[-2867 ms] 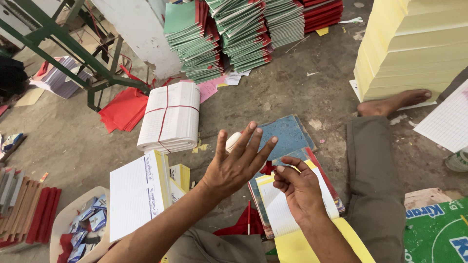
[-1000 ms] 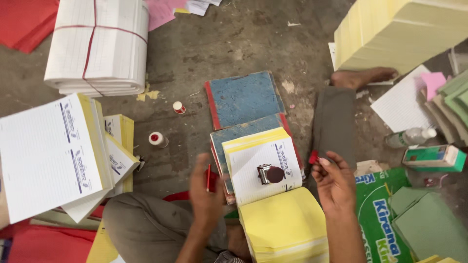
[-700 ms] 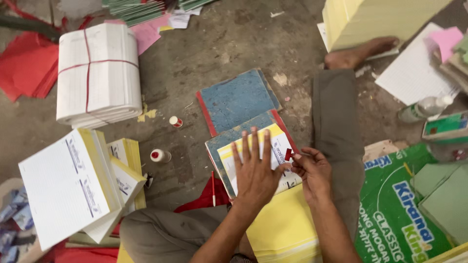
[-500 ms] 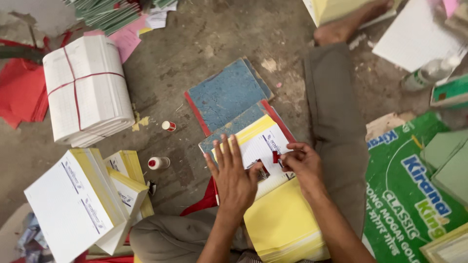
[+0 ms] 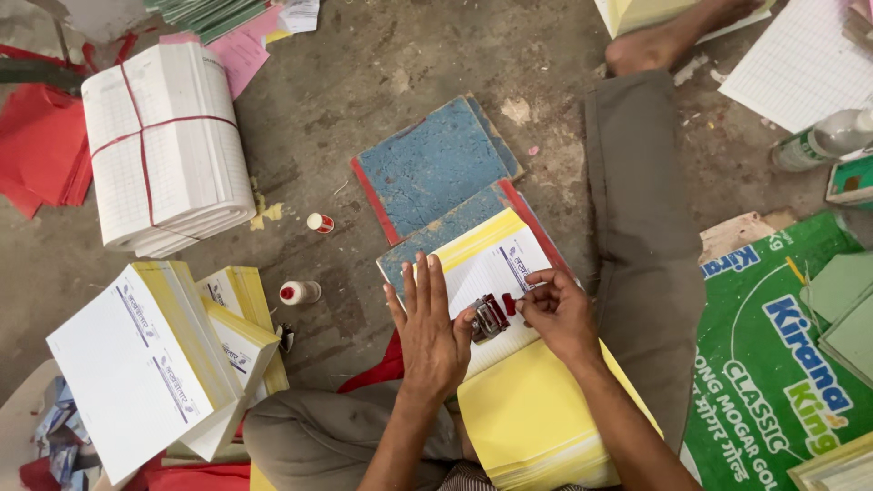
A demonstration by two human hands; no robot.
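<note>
I sit on the floor with a pad of white and yellow printed sheets [image 5: 496, 273] lying on blue-covered boards [image 5: 435, 168] in front of me. My left hand [image 5: 429, 325] lies flat on the pad, fingers spread, pressing it down. My right hand [image 5: 556, 309] pinches the red handle of a small metal numbering stamp [image 5: 491, 315] that stands on the top sheet between both hands. A thick yellow stack of sheets [image 5: 536, 423] rests on my lap below the pad.
A tied bundle of white ruled paper [image 5: 164, 150] lies at upper left, stacks of printed pads [image 5: 150, 359] at lower left. Two small red-capped bottles [image 5: 298, 291] stand on the concrete. My outstretched leg [image 5: 641, 209] and a green printed sack [image 5: 782, 364] are at right.
My left hand came down from the air onto the pad. My right hand moved to the stamp on the top sheet. The view drifted, and the pad now sits lower in it.
</note>
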